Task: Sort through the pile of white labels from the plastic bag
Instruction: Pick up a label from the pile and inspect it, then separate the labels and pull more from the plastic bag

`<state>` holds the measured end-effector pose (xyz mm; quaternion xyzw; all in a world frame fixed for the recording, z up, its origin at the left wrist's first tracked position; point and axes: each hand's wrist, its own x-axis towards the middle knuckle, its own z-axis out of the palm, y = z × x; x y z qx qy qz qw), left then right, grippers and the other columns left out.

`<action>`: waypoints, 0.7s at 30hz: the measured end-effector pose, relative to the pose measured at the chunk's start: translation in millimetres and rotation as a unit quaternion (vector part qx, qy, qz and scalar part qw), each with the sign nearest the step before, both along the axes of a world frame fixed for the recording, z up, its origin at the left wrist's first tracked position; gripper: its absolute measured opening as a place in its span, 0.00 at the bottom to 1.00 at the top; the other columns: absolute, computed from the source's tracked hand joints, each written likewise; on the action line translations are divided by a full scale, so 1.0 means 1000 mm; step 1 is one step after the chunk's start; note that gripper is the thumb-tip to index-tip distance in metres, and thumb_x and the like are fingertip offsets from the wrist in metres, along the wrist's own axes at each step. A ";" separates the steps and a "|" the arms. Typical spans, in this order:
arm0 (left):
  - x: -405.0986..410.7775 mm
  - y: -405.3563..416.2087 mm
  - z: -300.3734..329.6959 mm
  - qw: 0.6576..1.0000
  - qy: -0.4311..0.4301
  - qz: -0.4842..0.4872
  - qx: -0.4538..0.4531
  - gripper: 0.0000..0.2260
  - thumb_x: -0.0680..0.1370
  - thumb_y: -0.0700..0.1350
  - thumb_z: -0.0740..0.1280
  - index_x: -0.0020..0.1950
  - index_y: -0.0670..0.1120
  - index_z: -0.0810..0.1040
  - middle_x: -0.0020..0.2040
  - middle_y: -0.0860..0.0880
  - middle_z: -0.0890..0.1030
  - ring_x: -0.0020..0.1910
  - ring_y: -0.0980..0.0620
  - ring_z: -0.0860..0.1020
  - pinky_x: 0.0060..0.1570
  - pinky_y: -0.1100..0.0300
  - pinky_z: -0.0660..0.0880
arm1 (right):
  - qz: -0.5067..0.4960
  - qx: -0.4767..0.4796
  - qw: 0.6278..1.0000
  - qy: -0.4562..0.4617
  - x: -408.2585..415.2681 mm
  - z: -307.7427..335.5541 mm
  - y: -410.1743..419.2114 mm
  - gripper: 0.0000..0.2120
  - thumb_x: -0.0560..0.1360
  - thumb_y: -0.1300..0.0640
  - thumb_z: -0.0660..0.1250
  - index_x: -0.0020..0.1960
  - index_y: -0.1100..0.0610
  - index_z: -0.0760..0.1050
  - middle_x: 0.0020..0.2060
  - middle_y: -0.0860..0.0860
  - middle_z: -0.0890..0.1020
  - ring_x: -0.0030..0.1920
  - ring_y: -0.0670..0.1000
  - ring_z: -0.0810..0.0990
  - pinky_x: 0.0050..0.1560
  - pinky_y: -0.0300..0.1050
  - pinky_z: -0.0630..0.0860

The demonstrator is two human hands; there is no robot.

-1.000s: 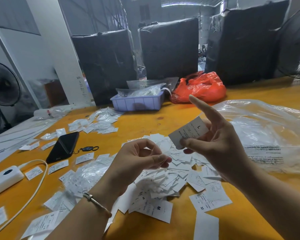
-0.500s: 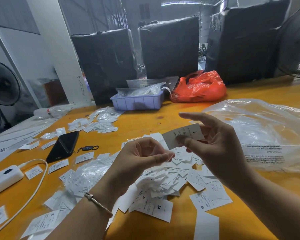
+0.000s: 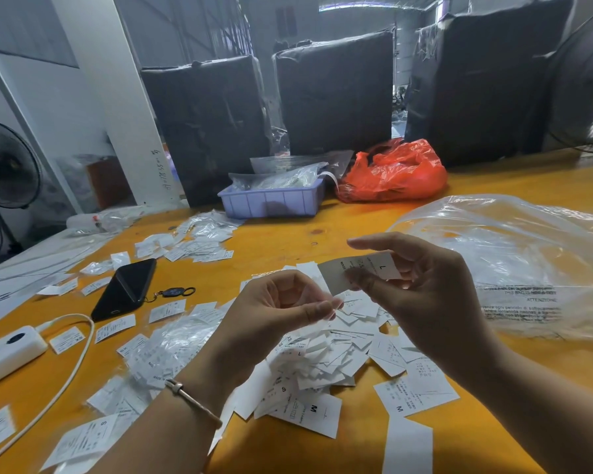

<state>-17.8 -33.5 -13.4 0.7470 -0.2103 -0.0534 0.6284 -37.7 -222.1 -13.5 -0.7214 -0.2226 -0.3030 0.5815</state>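
1. Right hand, centre-right of frame; fingers curled in a pinch on one white label marked "L", held above the pile, its lower corner close to the left fingertips.
2. Left hand, centre; fingers curled inward, thumb meeting fingertips; whether a label sits in that pinch cannot be told.
3. Pile of white labels, lower centre on the yellow desk, under both hands; sizes S, M and XS legible among them.
4. Clear plastic bag, right of frame, lying slack on the desk beside the pile.
5. Further labels scattered at left and in a cluster at upper centre-left; phone and white power strip among them.
6. Risks, as judged: sizes mixing, groups lying close and loose; two labels clinging together read as one; a light label slipping from the pinch into the unsorted pile.
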 end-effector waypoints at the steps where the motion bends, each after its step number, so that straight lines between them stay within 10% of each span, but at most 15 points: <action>1: 0.000 0.000 0.000 1.000 0.001 -0.001 -0.002 0.09 0.65 0.50 0.78 0.40 0.48 0.83 0.46 0.42 0.86 0.48 0.46 0.84 0.47 0.64 0.79 | -0.006 -0.003 1.000 -0.003 0.001 0.000 0.000 0.16 0.68 0.63 0.75 0.51 0.48 0.80 0.41 0.42 0.84 0.39 0.39 0.83 0.36 0.31 0.78; 21: 0.000 0.001 -0.001 1.000 -0.003 -0.011 0.012 0.08 0.66 0.51 0.76 0.41 0.50 0.84 0.48 0.44 0.86 0.49 0.46 0.84 0.50 0.58 0.81 | 0.003 0.017 1.000 -0.021 0.002 0.000 -0.003 0.13 0.67 0.61 0.75 0.51 0.54 0.82 0.40 0.42 0.85 0.37 0.39 0.83 0.37 0.30 0.77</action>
